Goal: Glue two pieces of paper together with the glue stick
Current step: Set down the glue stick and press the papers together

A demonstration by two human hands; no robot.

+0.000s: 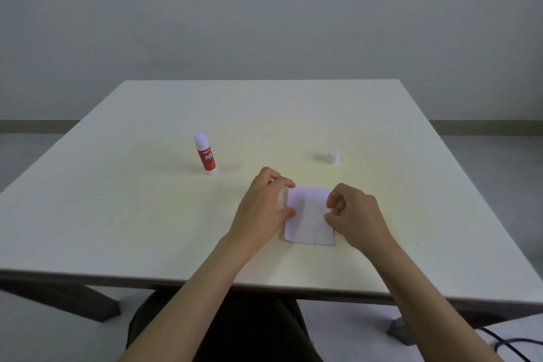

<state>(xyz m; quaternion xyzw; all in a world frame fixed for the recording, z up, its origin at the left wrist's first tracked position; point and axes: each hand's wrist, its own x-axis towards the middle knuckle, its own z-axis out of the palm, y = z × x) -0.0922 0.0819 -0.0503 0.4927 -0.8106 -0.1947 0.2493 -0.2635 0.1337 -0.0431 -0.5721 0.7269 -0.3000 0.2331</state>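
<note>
Two hands meet over the paper (310,214), which lies flat on the table (147,214) near its front edge; whether one sheet or two stacked is hard to tell, though a darker edge peeks out at the bottom right. Slipping is the main risk: if either side lifts or drags while glue is wet, the sheets could set askew or wrinkle. The glue stick (205,154) stands uncapped well to the left, its cap (334,156) apart on the right, so it may dry. The left hand (264,206) has fingertips pressed onto the left edge; the right hand (357,216) curls, fingertips pinching the right edge.
</note>
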